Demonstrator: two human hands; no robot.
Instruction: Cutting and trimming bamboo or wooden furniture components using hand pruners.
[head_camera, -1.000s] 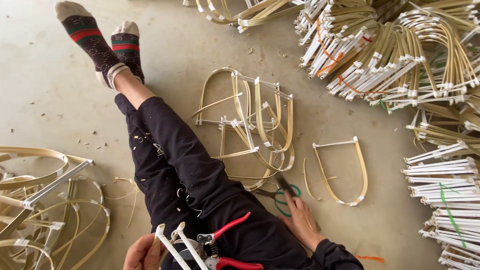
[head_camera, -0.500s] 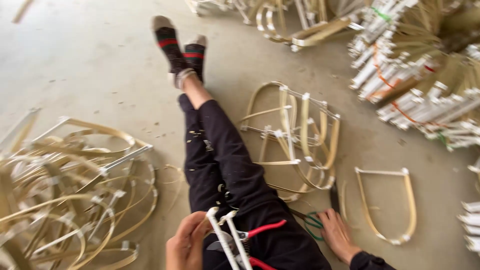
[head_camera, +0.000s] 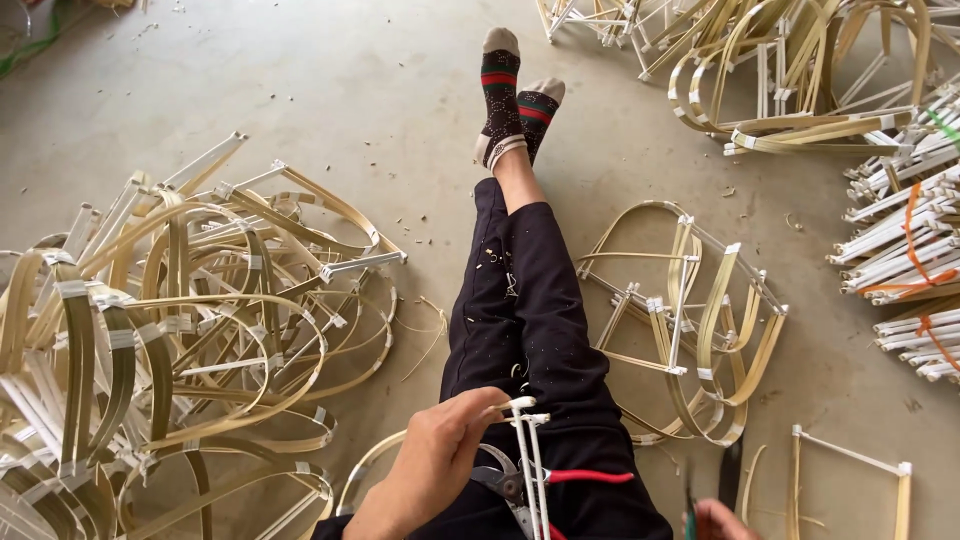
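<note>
I sit on a concrete floor with my legs stretched out and crossed at the ankles. My left hand (head_camera: 432, 458) grips a bent bamboo frame (head_camera: 527, 462) with white taped joints, held over my lap. Red-handled pliers (head_camera: 560, 478) lie on my lap just beside that frame. My right hand (head_camera: 722, 520) is only partly in view at the bottom edge, next to green-handled scissors (head_camera: 690, 500) on the floor; whether it holds them cannot be told.
A big heap of curved bamboo frames (head_camera: 170, 340) lies to my left. A smaller cluster (head_camera: 690, 320) and a single U-shaped frame (head_camera: 850, 470) sit to my right. Bundles of straight strips (head_camera: 900, 250) and more frames (head_camera: 780, 70) line the far right.
The view has swung left, bringing the left heap into view. My left hand has raised the taped frame higher over my lap; my right hand has slid to the bottom edge.
</note>
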